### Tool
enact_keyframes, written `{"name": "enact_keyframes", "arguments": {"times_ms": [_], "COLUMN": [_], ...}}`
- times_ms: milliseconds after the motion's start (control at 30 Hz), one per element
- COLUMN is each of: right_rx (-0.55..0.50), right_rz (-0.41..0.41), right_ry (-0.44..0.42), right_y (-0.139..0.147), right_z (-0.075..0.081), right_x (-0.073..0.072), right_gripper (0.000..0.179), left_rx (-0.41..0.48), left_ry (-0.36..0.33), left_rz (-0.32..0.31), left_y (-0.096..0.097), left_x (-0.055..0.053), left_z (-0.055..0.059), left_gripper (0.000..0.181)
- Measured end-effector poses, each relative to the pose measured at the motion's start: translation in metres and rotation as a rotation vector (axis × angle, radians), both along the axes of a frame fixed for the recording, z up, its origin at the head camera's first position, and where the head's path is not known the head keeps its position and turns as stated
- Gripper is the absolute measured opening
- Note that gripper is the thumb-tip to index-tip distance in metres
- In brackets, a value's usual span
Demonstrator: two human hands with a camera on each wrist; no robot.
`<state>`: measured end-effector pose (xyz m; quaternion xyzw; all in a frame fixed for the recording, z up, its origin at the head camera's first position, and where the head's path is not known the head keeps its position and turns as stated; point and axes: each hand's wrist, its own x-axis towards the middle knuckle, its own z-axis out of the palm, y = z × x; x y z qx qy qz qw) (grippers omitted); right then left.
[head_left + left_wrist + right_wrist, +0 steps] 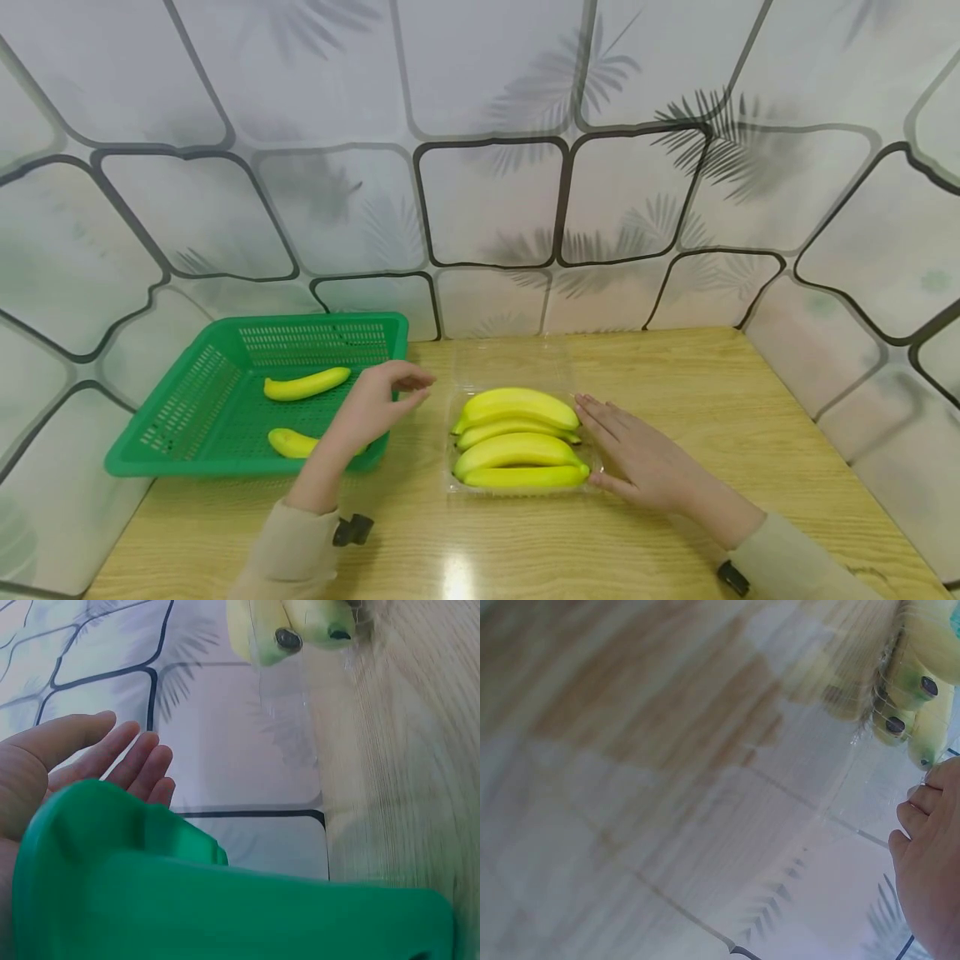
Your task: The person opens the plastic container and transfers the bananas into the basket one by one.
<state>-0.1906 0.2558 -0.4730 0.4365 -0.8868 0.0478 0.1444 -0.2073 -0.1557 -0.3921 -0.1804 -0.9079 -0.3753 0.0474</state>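
Note:
Several yellow bananas (517, 451) lie side by side in a clear plastic box (512, 492), its transparent lid (510, 364) folded back toward the wall. My right hand (647, 457) rests along the box's right side, fingers extended and thumb near the front corner. In the right wrist view, its fingertips (924, 796) are right at the banana ends. My left hand (381, 402) hovers by the right rim of a green basket (202, 468). Its fingers are loosely bent and hold nothing, as the left wrist view also shows. Two bananas (303, 385) lie in the basket, the nearer one partly hidden by my left forearm.
The wooden table (697, 375) runs back to a wall (487, 200) with a stone-and-leaf pattern, which also encloses the left and right sides. The basket's raised rim stands left of the box, with a strip of tabletop between them.

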Motion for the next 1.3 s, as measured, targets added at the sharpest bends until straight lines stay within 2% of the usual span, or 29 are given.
{"name": "enact_keyframes", "arguments": {"times_ms": [267,600,900,1300], "right_rx": [0.007,0.008,0.003,-0.003], "right_rz": [-0.005,-0.004,0.002,0.003], "right_ry": [0.001,0.006,0.002,-0.003], "right_y": [0.0,0.0,0.0,0.0], "right_z": [0.0,0.0,0.0,0.0], "right_x": [0.0,0.0,0.0,0.0], "right_gripper": [0.085,0.085,0.084,0.084], "left_rx": [0.032,0.041,0.046,0.05], "left_ry": [-0.034,-0.034,-0.026,-0.013], "left_rz": [-0.051,-0.097,-0.12,-0.132], "left_y": [0.011,0.024,0.034,0.051], "left_x": [-0.003,-0.007,-0.01,-0.008], "left_z": [-0.003,-0.008,-0.013,-0.017], "left_gripper": [0.02,0.02,0.019,0.02]}}
